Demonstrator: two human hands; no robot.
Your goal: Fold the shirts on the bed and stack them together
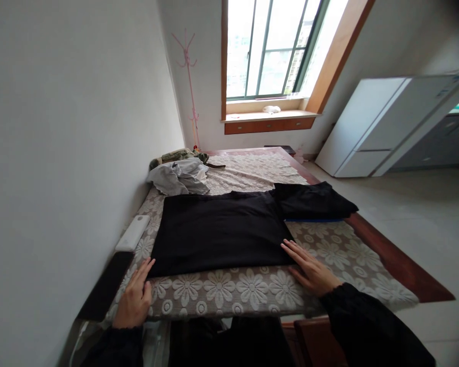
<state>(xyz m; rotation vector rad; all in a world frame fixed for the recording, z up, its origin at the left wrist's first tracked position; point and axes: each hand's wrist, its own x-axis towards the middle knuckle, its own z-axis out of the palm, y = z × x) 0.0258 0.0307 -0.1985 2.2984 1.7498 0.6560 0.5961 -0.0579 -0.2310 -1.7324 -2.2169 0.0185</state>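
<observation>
A black piece of cloth, folded into a flat rectangle, lies on the table with its near edge toward me. It looks like a garment, but its kind is hard to make out. At its near left corner rests my left hand, fingers stretched out and touching the edge. My right hand lies at the near right corner, its fingers spread over the cloth's edge. Neither hand grips anything. Beside the cloth, to the right, sits a second folded black cloth with a blue edge under it.
A floral tablecloth covers the wooden table. Along the left wall lie a white box-like object and a dark flat object. Crumpled grey clothing is heaped at the back left. A white fridge stands beyond.
</observation>
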